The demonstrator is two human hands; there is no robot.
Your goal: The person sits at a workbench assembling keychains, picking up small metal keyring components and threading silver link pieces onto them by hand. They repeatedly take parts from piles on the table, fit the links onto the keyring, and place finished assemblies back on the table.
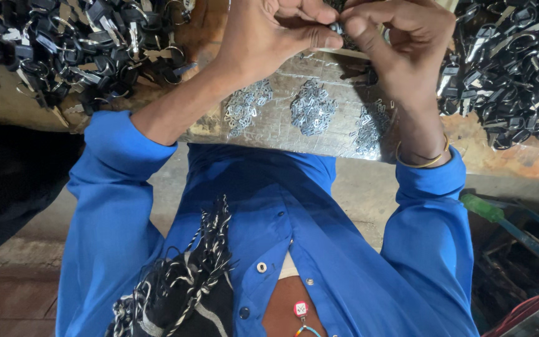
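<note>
Blue shirt (319,237); clip (337,28) between fingers (357,26)

I pinch a small dark metal piece (337,28) between the thumb and fingertips of both hands, right at the top edge of the view. Only a sliver of it shows, dark with a dull grey glint; my fingers hide the rest, so I cannot tell its full shape. My left hand (269,34) closes on it from the left side, thumb stretched along it. My right hand (400,37) meets it from the right side, thumb tip pressed against it. The piece is held up off the foil-covered board, above the small silvery heaps.
</note>
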